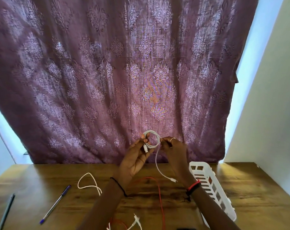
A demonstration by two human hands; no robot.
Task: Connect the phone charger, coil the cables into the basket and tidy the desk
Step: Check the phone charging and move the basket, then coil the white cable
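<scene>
Head view, single camera.

Hands: two. We see the left hand (136,157) raised above the desk (41,180), thumb and fingers closed on the left side of a coiled white cable (151,138). One of its white connectors lies against the fingers. The right hand (174,151) pinches the right side of the same coil with its fingertips. A ring (172,139) sits on one finger.

The coil hangs in the air in front of the purple patterned curtain (107,72), not in the basket. Its free tail (157,165) drops between the wrists and ends in a small plug just above the wood.

Count on the desk:
- white slotted basket (212,185): one, at right, beside the right forearm
- red cable (159,191): one, loose, running toward the near edge
- loose white cable (88,183): one loop, left of the left forearm
- white plug end (136,219): one, at the near edge; we cannot tell which cable it belongs to
- pens: two, a blue pen (56,204) and a grey pen (6,211), both far left

Wrists: black thread (118,185) on the left, red and black band (193,186) on the right.

Writing: any print on the pens is too small to read.
</scene>
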